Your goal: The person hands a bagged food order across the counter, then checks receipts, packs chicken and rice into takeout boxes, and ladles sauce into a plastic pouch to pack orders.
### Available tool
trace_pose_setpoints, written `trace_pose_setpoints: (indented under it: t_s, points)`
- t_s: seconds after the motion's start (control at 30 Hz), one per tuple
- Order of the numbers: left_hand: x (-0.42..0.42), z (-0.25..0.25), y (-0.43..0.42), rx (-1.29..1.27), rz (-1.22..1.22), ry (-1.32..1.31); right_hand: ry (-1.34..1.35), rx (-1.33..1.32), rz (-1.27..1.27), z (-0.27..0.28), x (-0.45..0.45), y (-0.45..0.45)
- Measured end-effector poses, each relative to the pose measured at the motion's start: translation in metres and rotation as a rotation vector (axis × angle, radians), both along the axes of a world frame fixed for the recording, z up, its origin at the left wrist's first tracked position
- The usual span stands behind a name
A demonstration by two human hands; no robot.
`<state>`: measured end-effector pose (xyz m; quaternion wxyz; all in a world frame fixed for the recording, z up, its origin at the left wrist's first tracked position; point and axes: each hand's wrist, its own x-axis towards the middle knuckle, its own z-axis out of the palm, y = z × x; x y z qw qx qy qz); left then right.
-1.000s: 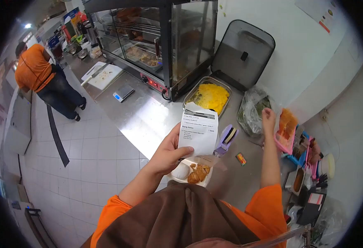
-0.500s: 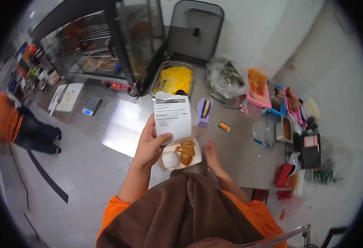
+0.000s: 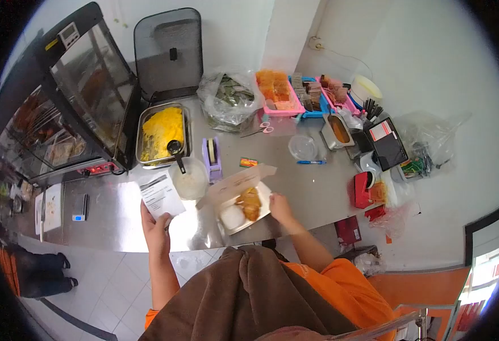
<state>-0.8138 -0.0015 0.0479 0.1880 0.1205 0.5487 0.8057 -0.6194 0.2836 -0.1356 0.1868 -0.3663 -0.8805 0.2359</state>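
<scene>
My left hand (image 3: 157,230) pinches the lower edge of a printed paper slip (image 3: 161,196) over the counter's front edge. To the right, my right hand (image 3: 280,207) is closed at the right side of an open takeaway box (image 3: 242,228). White rice (image 3: 232,217) and a browned piece of food (image 3: 250,204) lie in the box, whose lid stands raised behind them. Between slip and box is a round clear tub (image 3: 190,182) with a black scoop (image 3: 175,149) over it. A purple tape dispenser (image 3: 212,159) stands behind the box.
At the left are a glass warmer (image 3: 99,96), a scale (image 3: 80,207) and a cutting board (image 3: 52,207). Behind stand a tray of yellow food (image 3: 160,131), a bag of leaves (image 3: 230,99) and pink baskets (image 3: 286,111). A person (image 3: 33,273) is at lower left.
The view has swung right. My right hand has come from the bag of leaves down to the box. My left hand, still holding the slip, is now left of the box instead of over it.
</scene>
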Motion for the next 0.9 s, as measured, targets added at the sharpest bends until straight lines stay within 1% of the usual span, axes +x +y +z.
trace_pose_setpoints:
  t_s: [0.03,0.07,0.13,0.17,0.23,0.3,0.33,0.37,0.4,0.43,0.47,0.5,0.53,0.57,0.6,0.63,0.67,0.7,0.73,0.77,0.8,0.83,0.9]
  points:
    - [0.005,-0.006,0.01,-0.041,-0.005,0.047,-0.013,0.024,-0.042,-0.004,0.012,0.017]
    - [0.012,-0.009,0.021,-0.122,0.006,0.145,-0.051,-0.023,-0.083,-0.002,0.023,0.032]
    - [0.02,-0.053,0.043,-0.301,0.064,0.245,-0.126,-0.117,-0.164,0.007,0.041,0.06]
    - [0.027,-0.077,0.055,-0.414,0.105,0.295,-0.086,-0.23,-0.163,0.009,0.048,0.071]
    - [0.038,-0.151,0.071,-0.54,0.043,0.541,-0.005,-0.451,-0.153,0.012,0.061,0.096]
    - [0.063,-0.19,0.089,-0.674,-0.15,0.474,0.079,-0.533,-0.114,0.003,0.07,0.111]
    - [0.077,-0.196,0.1,-0.689,-0.193,0.466,0.123,-0.575,-0.092,-0.002,0.071,0.116]
    - [0.089,-0.201,0.112,-0.704,-0.236,0.456,0.076,-0.587,-0.046,0.015,0.072,0.115]
    - [0.094,-0.205,0.122,-0.674,-0.262,0.481,0.088,-0.607,-0.015,0.025,0.072,0.11]
    - [0.097,-0.209,0.129,-0.745,-0.23,0.506,0.154,-0.58,0.089,-0.005,0.073,0.115]
    - [0.101,-0.21,0.135,-0.817,-0.2,0.53,0.11,-0.669,0.115,0.009,0.072,0.11]
    - [0.106,-0.209,0.141,-0.888,-0.171,0.552,0.131,-0.496,0.292,0.003,0.072,0.114]
    - [0.11,-0.205,0.145,-1.034,-0.072,0.741,0.142,-0.618,0.269,-0.002,0.072,0.12]
    - [0.115,-0.193,0.15,-1.066,0.022,0.743,0.158,-0.737,0.235,0.01,0.073,0.128]
    - [0.116,-0.19,0.149,-1.147,0.03,0.667,0.141,-0.629,0.23,0.02,0.079,0.146]
    - [0.112,-0.21,0.141,-1.202,0.069,0.62,0.125,-0.517,0.216,0.032,0.085,0.17]
    - [0.117,-0.205,0.137,-1.183,0.082,0.543,0.109,-0.408,0.197,0.046,0.092,0.194]
    - [0.118,-0.211,0.129,-1.191,0.09,0.609,0.094,-0.327,0.126,0.067,0.104,0.216]
    - [0.127,-0.188,0.136,-1.163,0.073,0.52,0.076,-0.25,0.056,0.092,0.12,0.238]
    - [0.128,-0.192,0.132,-1.258,0.112,0.607,-0.036,-0.156,-0.02,0.118,0.138,0.261]
    - [0.132,-0.181,0.137,-1.269,0.167,0.593,-0.105,-0.114,-0.034,0.118,0.161,0.293]
    - [0.136,-0.17,0.141,-1.28,0.225,0.575,-0.335,-0.079,-0.05,0.138,0.179,0.32]
    - [0.132,-0.17,0.142,-1.226,0.37,0.724,-0.491,-0.094,-0.156,0.121,0.217,0.374]
